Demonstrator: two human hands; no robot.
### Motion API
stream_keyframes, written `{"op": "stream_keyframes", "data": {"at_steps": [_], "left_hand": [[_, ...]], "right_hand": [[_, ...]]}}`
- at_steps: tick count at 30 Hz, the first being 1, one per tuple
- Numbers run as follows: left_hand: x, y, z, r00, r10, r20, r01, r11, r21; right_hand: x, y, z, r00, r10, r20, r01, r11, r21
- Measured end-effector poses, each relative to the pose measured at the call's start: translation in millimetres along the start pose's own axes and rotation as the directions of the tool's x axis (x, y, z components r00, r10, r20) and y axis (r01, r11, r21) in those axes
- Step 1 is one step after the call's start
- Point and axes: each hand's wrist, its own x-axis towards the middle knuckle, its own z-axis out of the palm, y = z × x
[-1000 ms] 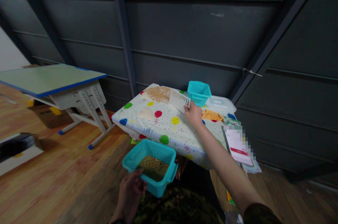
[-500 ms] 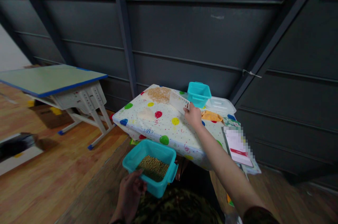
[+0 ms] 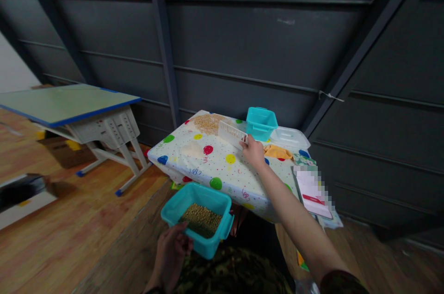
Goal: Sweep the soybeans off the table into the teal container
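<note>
**Partway: beans in the tub, a heap on the cloth**

Outstretched, the right hand point(image 3: 254, 151) has its fingers pressed together on the near end of a white slotted scraper point(image 3: 232, 133). The scraper stands on edge on the balloon-print tablecloth point(image 3: 222, 171). Its far end reaches toward a tan heap of grain point(image 3: 209, 123) at the back left of the table, close to the heap; whether it touches the grain cannot be told from here.

The left hand point(image 3: 172, 252) grips the near corner of a teal tub point(image 3: 197, 217), thumb at the rim. It holds the tub below and in front of the table's near edge, well apart from the heap. A layer of beans point(image 3: 201, 219) covers the tub's floor but comes nowhere near the rim.

Judged from how things lie, some has been gathered into the tub, while the tan heap and a paler patch point(image 3: 192, 148) nearer the front left remain on the cloth.

Around the right hand sit a second teal tub point(image 3: 261, 121), a clear lidded box point(image 3: 289, 137) and an orange rag point(image 3: 277, 150). Papers point(image 3: 312, 190) lie at the table's right end. A blue-edged desk point(image 3: 65, 104) stands off to the left on the wooden floor.
</note>
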Motion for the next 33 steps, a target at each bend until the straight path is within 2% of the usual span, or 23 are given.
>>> {"op": "stream_keyframes", "data": {"at_steps": [7, 15, 24, 29, 33], "left_hand": [[-3.8, 1.2, 4.4, 0.999, 0.007, -0.035, -0.007, 1.000, -0.017], [-3.3, -0.4, -1.5, 1.000, 0.008, -0.001, -0.008, 1.000, 0.028], [-1.0, -0.8, -1.1, 0.999, -0.011, -0.047, 0.011, 1.000, 0.003], [-4.5, 0.0, -0.1, 1.000, 0.016, -0.003, -0.016, 1.000, 0.016], [-4.5, -1.7, -0.2, 1.000, 0.010, -0.009, -0.010, 1.000, 0.024]], "right_hand": [[-2.7, -8.8, 5.7, 0.995, -0.096, 0.006, 0.096, 0.995, 0.016], [0.3, -3.9, 10.0, 0.998, -0.051, -0.024, 0.051, 0.998, 0.026], [3.4, -2.7, 10.4, 0.997, -0.063, -0.040, 0.064, 0.998, 0.030], [4.7, -0.3, 10.7, 0.996, -0.079, -0.035, 0.080, 0.997, 0.008], [7.6, -2.6, 11.9, 0.993, -0.121, -0.010, 0.121, 0.993, -0.009]]}}
